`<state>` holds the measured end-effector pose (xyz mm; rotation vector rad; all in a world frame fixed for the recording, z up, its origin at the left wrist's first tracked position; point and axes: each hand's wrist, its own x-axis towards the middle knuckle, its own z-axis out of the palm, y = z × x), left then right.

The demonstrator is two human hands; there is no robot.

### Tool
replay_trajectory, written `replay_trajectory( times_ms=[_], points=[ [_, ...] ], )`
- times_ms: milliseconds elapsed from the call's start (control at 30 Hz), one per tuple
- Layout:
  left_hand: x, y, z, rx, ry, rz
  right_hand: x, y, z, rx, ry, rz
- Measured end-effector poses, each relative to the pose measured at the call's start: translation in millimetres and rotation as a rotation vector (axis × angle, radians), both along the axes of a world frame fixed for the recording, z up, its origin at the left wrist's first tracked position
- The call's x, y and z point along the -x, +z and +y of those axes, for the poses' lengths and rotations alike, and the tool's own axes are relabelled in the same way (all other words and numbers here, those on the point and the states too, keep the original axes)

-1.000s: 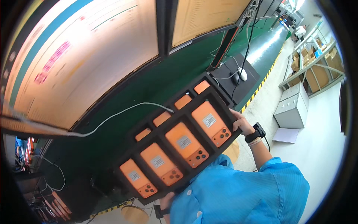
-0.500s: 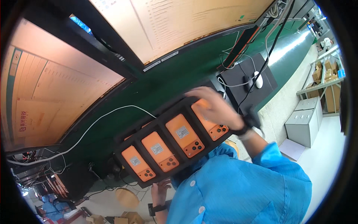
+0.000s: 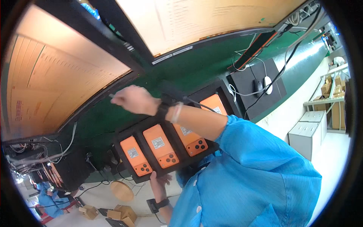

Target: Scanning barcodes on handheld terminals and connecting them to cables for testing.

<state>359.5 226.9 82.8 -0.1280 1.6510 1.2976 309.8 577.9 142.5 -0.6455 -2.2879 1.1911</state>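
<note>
A black tray (image 3: 182,160) holds several orange phones (image 3: 159,143) in a row, backs up, each with a white label and camera lenses at its near end. My left hand (image 3: 160,184) grips the tray's near edge at the left corner, thumb against the rim. My right arm crosses over the tray and covers part of the phones on the right. Beyond the tray, my right hand (image 3: 134,100) is closed beside the left monitor's lower edge; a small pale tip shows at its fingers, too blurred to name. Each wrist wears a black band.
Two large monitors (image 3: 211,19) stand along the far side of the green bench (image 3: 181,77). A white cable (image 3: 72,142) runs by the left monitor. At right, a white mouse (image 3: 267,84) and a black mouse lie on a dark mat (image 3: 242,77). A round stool (image 3: 121,190) stands below.
My right hand has swung left from the rightmost phone to beside the left monitor. The white cable that ran to the tray no longer lies across the bench. My left hand stays at the tray.
</note>
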Motion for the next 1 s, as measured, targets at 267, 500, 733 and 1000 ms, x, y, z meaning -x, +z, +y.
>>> replay_trajectory(
  times_ms=[267,500,733,1000],
  points=[
    [21.1,61.5,49.5,0.340,-0.778,0.160,-101.0,15.1,-3.8,0.099,0.367,-0.025],
    [-21.8,80.9,163.5,-0.198,-0.673,0.176,-369.2,-59.4,-15.0,0.612,-0.579,0.225],
    [-44.3,26.3,281.1,-0.473,-0.871,0.864,-392.8,-234.8,-51.0,0.357,-0.774,-0.444],
    [-64.4,31.8,303.5,-0.173,-1.229,1.633,-376.3,-235.9,-7.9,0.641,-0.837,-0.384]
  ],
)
